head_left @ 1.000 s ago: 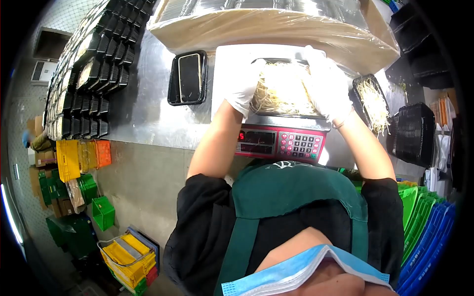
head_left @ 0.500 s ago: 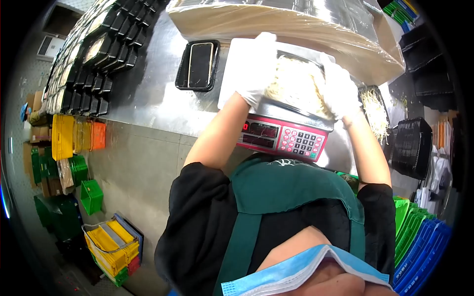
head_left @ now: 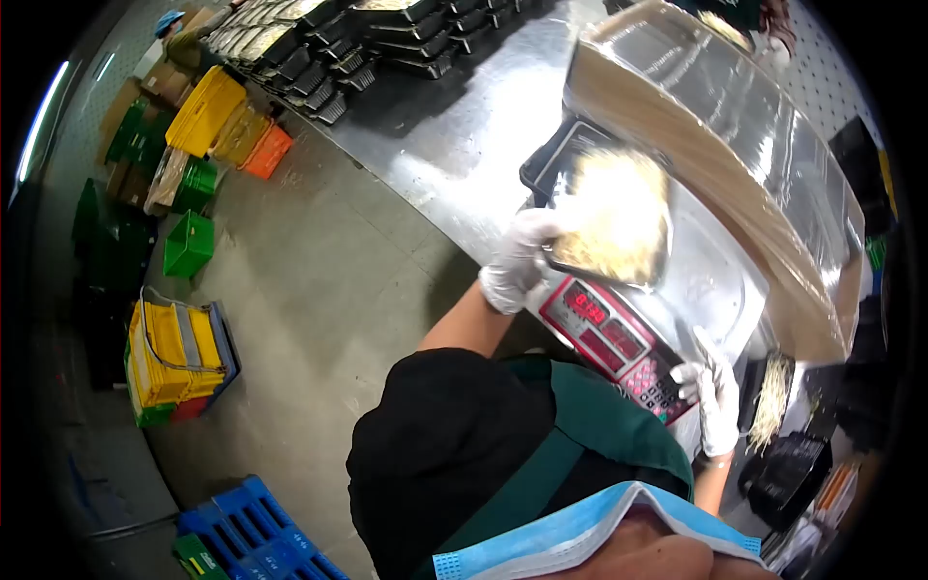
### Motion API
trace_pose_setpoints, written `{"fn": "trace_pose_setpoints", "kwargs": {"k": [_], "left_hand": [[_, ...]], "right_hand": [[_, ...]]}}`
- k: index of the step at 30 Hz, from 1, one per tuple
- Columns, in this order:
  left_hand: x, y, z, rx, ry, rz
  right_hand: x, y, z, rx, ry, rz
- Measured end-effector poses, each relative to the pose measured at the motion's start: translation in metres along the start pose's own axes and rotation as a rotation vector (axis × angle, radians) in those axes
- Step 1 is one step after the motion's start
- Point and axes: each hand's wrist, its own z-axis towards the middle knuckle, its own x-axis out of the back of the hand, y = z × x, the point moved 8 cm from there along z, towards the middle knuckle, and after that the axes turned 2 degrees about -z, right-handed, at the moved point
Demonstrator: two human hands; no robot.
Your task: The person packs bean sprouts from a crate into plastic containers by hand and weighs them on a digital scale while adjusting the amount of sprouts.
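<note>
My left hand (head_left: 522,253), in a white glove, grips the near left edge of a black tray of bean sprouts (head_left: 611,217). The tray is raised and tilted, its top washed out by glare. It partly covers a digital scale with a steel plate (head_left: 720,261) and a red front panel (head_left: 619,343) with lit digits. By the keypad is my gloved right hand (head_left: 713,396), fingers apart and holding nothing. Behind the raised tray, a black tray with a phone (head_left: 561,159) is partly hidden. To the right of my right hand lies another tray of sprouts (head_left: 771,396).
Stacked filled black trays (head_left: 387,34) stand at the table's far left. A plastic-wrapped carton (head_left: 715,145) borders the scale. Nested black trays (head_left: 788,474) sit at right. Coloured crates (head_left: 179,353) stand on the floor. Other people are at the top left (head_left: 184,43) and top right (head_left: 773,34).
The sprout tray has come off the scale plate and moved left in my left hand. My right hand has let go of it and drawn back toward the keypad. The view has turned.
</note>
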Motion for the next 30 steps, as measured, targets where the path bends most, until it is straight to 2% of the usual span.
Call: {"fn": "trace_pose_setpoints", "kwargs": {"k": [1,3,5,7,9,11,13,15,16,17,18,20,22,23,25,27,29,30], "left_hand": [[0.023,-0.015,-0.004,0.321,0.231,-0.464],[0.078,-0.007,0.011,0.130,0.431,-0.463],[0.152,-0.007,0.037,0.106,0.392,-0.323],[0.175,0.037,0.078,-0.166,0.565,-0.196],[0.214,0.062,0.128,-0.173,0.601,-0.027],[0.254,0.087,0.198,-0.273,0.581,-0.049],[0.293,0.107,0.267,-0.206,0.600,0.051],[0.332,0.104,0.302,-0.142,0.639,0.068],[0.319,0.111,0.298,-0.123,0.658,0.058],[0.318,0.111,0.295,-0.097,0.682,0.055],[0.326,0.101,0.293,0.020,0.722,0.108],[0.341,0.091,0.260,-0.090,0.893,0.617],[0.357,0.053,0.208,-0.082,0.974,1.232],[0.347,0.034,0.176,0.017,1.000,1.538],[0.366,-0.008,0.144,0.247,0.851,1.819],[0.376,-0.045,0.134,0.379,0.660,1.850],[0.357,-0.075,0.142,0.354,0.499,1.944],[0.339,-0.084,0.151,0.388,0.386,1.825]], "right_hand": [[0.006,0.011,0.002,0.024,0.054,0.017],[0.016,0.029,0.003,-0.059,0.123,0.033],[0.020,0.035,0.002,-0.049,0.187,0.064],[0.026,0.042,0.000,-0.065,0.258,0.064],[0.031,0.042,0.000,-0.068,0.305,0.041],[0.036,0.045,0.001,-0.084,0.356,0.052],[0.037,0.042,0.003,-0.105,0.392,0.049],[0.036,0.044,0.004,-0.101,0.386,0.092],[0.035,0.039,0.003,-0.036,0.358,0.045],[0.037,0.043,-0.001,-0.103,0.381,0.050],[0.038,0.044,-0.003,-0.124,0.383,0.067],[0.041,0.052,-0.011,-0.163,0.414,0.071],[0.044,0.063,-0.018,-0.225,0.429,0.079],[0.044,0.065,-0.019,-0.193,0.384,0.102],[0.053,0.087,-0.024,-0.183,0.427,0.127],[0.055,0.086,-0.023,-0.210,0.439,0.058],[0.046,0.074,-0.019,-0.232,0.338,0.054],[0.042,0.065,-0.015,-0.241,0.317,0.028]]}}
